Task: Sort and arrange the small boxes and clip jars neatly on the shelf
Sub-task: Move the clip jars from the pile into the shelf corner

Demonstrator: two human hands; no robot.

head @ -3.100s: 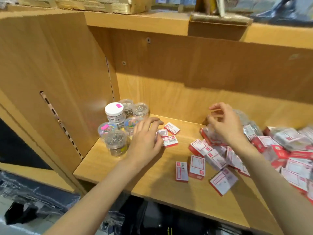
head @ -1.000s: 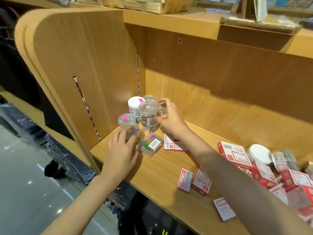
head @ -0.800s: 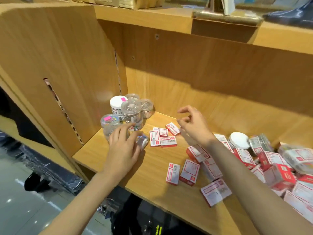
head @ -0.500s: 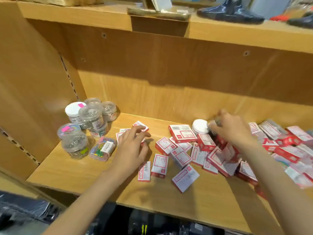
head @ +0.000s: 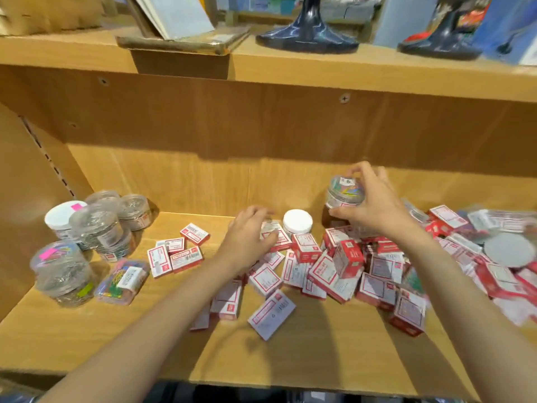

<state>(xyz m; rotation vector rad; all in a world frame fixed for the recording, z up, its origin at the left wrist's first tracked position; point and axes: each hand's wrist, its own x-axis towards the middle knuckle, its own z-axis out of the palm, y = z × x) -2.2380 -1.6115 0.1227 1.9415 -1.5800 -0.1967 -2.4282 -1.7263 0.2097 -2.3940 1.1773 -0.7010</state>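
Observation:
My right hand [head: 367, 203] grips a clear clip jar [head: 344, 191] with coloured clips, lifted above the pile at the back right. My left hand [head: 248, 238] lies over a red-and-white small box [head: 274, 235] beside a white-lidded jar [head: 297, 222]; its fingers are loosely bent, and whether they hold the box I cannot tell. A heap of red-and-white boxes [head: 334, 271] covers the middle and right of the wooden shelf [head: 87, 330]. Grouped at the left are several clear jars [head: 96, 225], one white-lidded [head: 62, 218], and a flat clear case of coloured clips [head: 122, 282].
Three small boxes [head: 174, 255] lie apart between the jar group and the heap. The shelf's left side wall [head: 26, 184] and back panel [head: 232, 181] close the bay. The shelf above carries dark stand bases [head: 306, 39] and books. Bare wood shows along the shelf's front edge.
My view swung right from the jar group to the box heap. My right hand left the stacked jars, reached into the heap and lifted a clear jar. My left hand moved from the jars to the boxes.

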